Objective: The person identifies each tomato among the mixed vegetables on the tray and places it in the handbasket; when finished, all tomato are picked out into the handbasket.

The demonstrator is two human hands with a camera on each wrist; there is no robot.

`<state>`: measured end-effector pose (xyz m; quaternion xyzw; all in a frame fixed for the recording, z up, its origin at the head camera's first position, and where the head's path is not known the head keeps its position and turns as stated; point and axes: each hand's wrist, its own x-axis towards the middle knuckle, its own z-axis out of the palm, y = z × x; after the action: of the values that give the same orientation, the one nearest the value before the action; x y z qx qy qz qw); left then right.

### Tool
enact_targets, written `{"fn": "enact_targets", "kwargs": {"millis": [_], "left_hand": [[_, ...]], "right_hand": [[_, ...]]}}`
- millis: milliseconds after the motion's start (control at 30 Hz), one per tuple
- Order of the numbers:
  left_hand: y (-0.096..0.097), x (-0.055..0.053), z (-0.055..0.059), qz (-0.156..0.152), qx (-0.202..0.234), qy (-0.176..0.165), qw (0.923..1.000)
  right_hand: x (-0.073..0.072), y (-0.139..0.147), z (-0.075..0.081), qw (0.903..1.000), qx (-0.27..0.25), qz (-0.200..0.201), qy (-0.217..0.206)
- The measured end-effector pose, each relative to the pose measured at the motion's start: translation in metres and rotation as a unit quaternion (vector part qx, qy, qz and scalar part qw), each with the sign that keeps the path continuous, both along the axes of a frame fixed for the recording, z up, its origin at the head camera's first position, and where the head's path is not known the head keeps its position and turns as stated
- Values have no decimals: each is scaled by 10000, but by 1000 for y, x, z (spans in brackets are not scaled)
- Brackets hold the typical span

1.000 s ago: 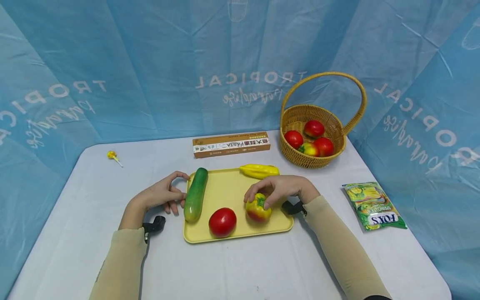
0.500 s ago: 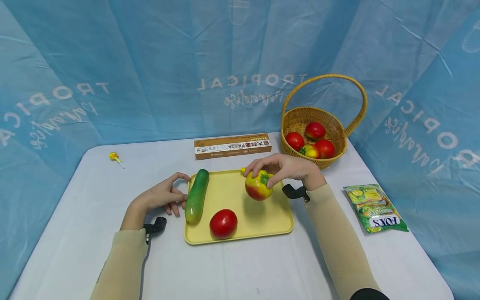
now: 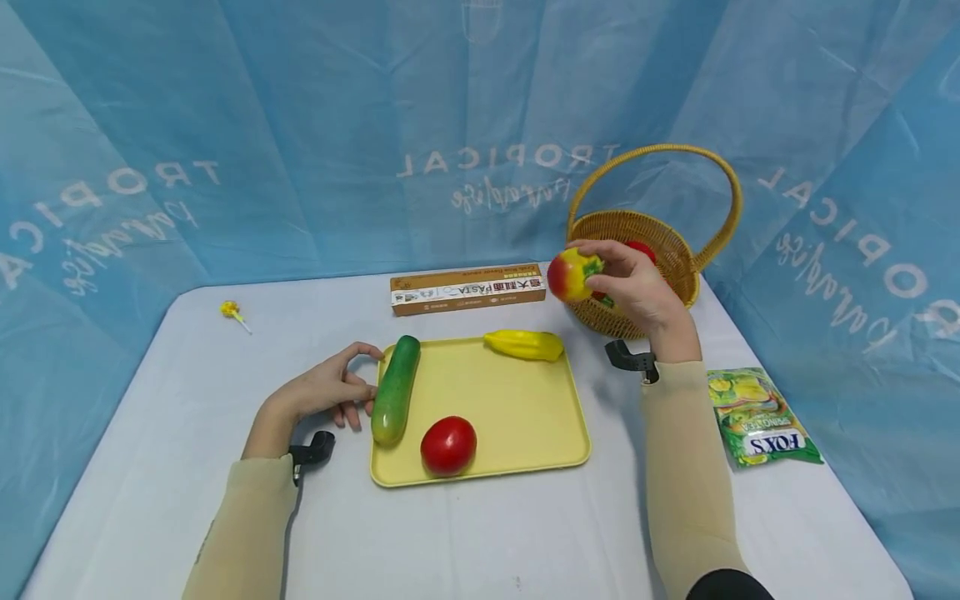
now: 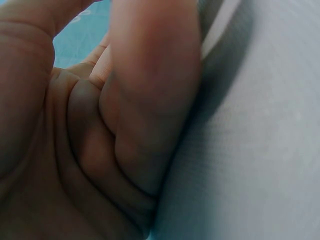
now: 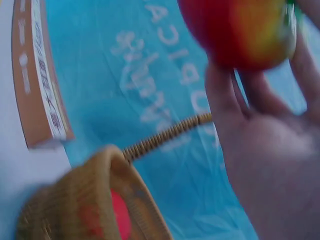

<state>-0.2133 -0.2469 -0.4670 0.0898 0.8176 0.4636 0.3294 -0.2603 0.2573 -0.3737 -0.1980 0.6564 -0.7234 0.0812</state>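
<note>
My right hand (image 3: 641, 287) pinches a yellow-and-red bell pepper (image 3: 570, 276) between thumb and fingers. It holds the pepper in the air in front of the wicker basket (image 3: 600, 318), partly covering the basket's contents. The right wrist view shows the pepper (image 5: 245, 32) above the fingers. My left hand (image 3: 326, 390) rests beside the left rim of the yellow tray (image 3: 495, 400), fingers loosely bent, next to a green cucumber (image 3: 396, 392). On the tray also lie a red tomato-like fruit (image 3: 448, 447) and a yellow banana-like piece (image 3: 523, 345).
A brown pasta box (image 3: 468, 290) lies behind the tray, left of the basket. Red produce (image 5: 120, 215) shows inside the basket, whose tall handle (image 3: 731, 212) arches over it. A green Fox's packet (image 3: 765, 417) lies at the right, a yellow lollipop (image 3: 232, 312) at the far left.
My right hand has lifted the bell pepper off the tray and carried it back and right to the basket, uncovering the yellow piece. The left hand has stayed in place.
</note>
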Motion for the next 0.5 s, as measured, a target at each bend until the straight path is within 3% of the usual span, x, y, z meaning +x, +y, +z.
{"fn": "enact_targets", "kwargs": {"millis": [67,200,333,500], "left_hand": [[0,-2,2,-1,4,64,10000],[1,-5,3,-7,11,119,9999],[0,-4,1,-5,18,52,10000],[-1,0,-3,-30,19,12,10000]], "right_hand": [[-3,6,2,9969,-12,-789,-58],[-10,15,0,9791,-72,-2029,-152],[-16,20,-9,9595,190,-2798,-248],[-19,26,-23,9352,814,-3401,-560]]}}
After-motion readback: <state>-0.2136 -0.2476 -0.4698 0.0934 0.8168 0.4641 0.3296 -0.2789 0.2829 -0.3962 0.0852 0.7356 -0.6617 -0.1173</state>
